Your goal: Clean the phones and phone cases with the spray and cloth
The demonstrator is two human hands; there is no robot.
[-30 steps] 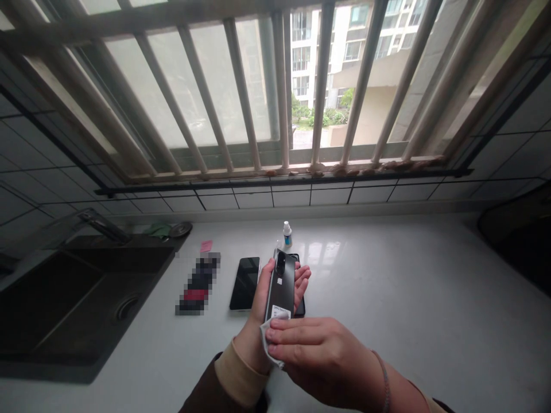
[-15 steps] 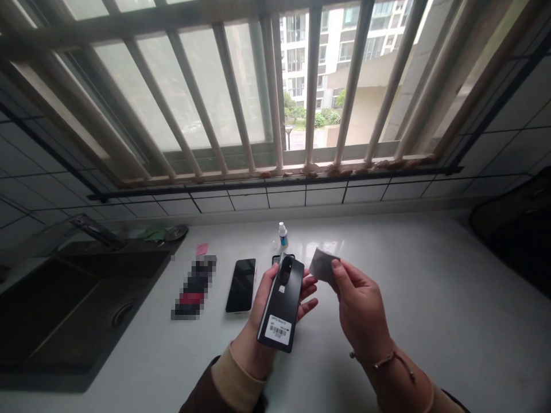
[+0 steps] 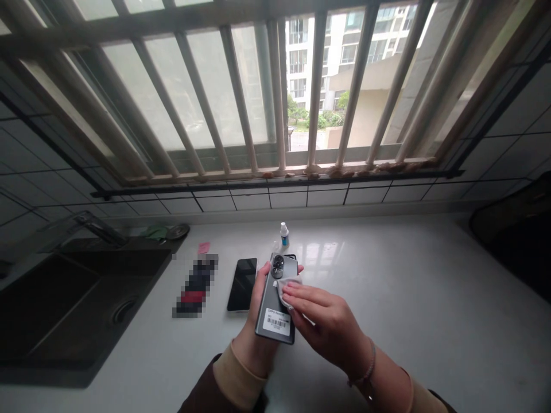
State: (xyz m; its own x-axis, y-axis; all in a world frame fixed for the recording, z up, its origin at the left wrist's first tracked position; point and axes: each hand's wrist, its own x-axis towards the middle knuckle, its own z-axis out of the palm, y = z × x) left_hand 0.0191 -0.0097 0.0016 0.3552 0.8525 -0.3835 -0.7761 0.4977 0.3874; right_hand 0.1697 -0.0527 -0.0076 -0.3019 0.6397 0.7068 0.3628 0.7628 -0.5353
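The right hand [image 3: 327, 324] pinched a white wipe [image 3: 287, 288] against the back of a grey smartphone [image 3: 273, 301], clamped upright in the left hand [image 3: 255, 312]. Just left lay a black-screened phone [image 3: 242, 284]; farther off, a small bottle [image 3: 284, 235] stood on the white counter [image 3: 387, 315].

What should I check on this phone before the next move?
1. Phone held in the left hand: ok, fingers wrap its edge.
2. Wipe pressed on the phone's back by the right hand: ok.
3. Camera module free of smudges: cannot tell, too small to see.
4. Barcode label off the phone's back: not ok, it is on it.
5. Second phone lying apart from the hands on the counter: ok.
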